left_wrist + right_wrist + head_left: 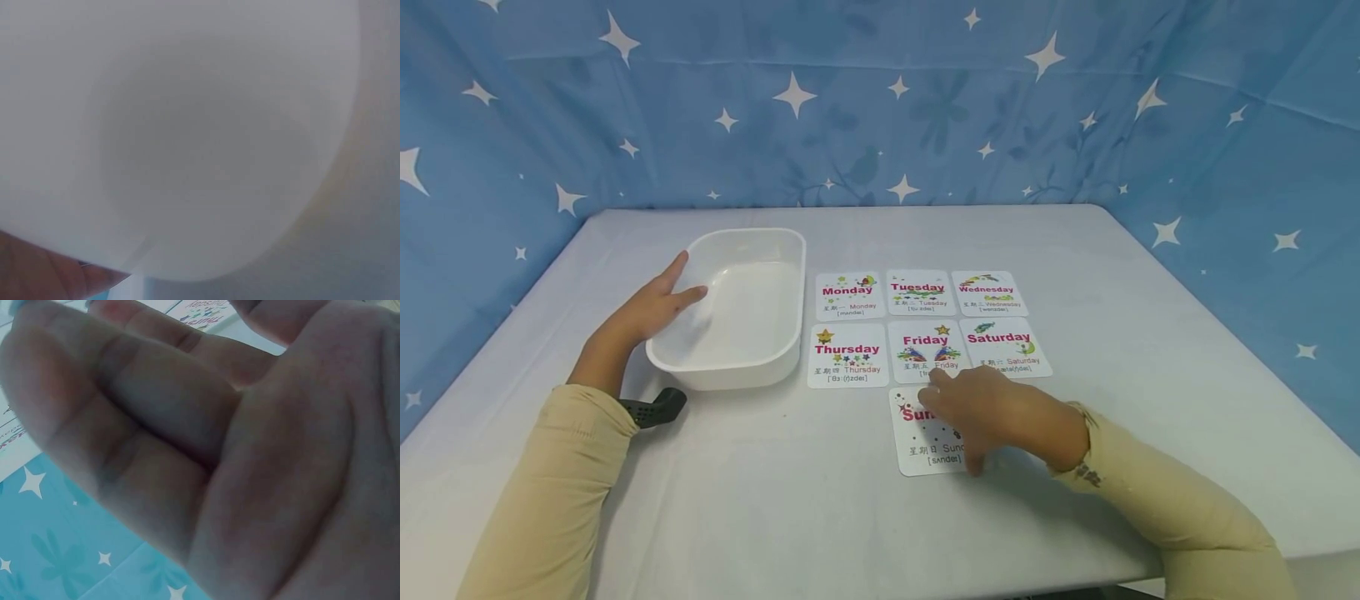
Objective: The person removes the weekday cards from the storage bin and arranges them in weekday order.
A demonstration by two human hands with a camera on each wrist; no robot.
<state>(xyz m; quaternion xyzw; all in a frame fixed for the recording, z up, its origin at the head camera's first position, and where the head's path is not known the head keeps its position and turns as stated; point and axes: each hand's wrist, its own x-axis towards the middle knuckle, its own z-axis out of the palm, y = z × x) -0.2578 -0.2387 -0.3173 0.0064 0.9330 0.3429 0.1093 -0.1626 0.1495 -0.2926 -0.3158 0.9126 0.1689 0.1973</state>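
Observation:
My left hand (643,315) holds the left side of a white plastic tub (786,367), its thumb over the rim. In the left wrist view the tub (206,150) fills most of the picture, with part of the hand at the lower left. Low over the Sunday card (917,457), my right hand (1000,408) covers its right part, fingers near the top edge and thumb near the lower right. The right wrist view shows the palm and loosely extended fingers of that hand (250,456). Contact between the fingertips and the card cannot be made out.
Above the Sunday card lie Monday (850,308), Tuesday (921,300), Wednesday (988,302), Thursday (848,367), Friday (913,354) and Saturday (1011,346) cards in two rows. A white cloth covers the table (760,500). Behind it hangs a blue curtain (865,117) with stars.

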